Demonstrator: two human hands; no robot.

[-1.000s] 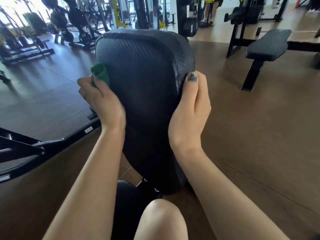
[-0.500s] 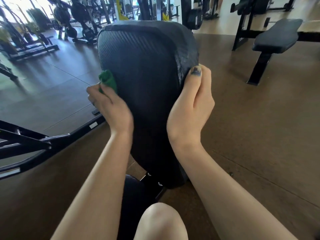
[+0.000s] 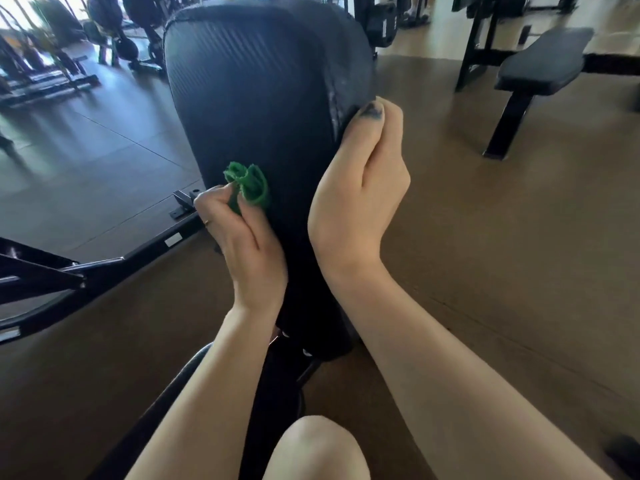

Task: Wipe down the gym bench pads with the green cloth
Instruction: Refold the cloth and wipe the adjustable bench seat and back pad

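Cloth (image 3: 250, 188), green and bunched, is pinched between thumb and curled fingers of the left hand (image 3: 242, 244) and is pressed against the ribbed face of the raised black bench pad (image 3: 256, 98). Across from that grip, the pad's right edge is clasped by the right hand (image 3: 356, 202), thumb laid along the worn seam.
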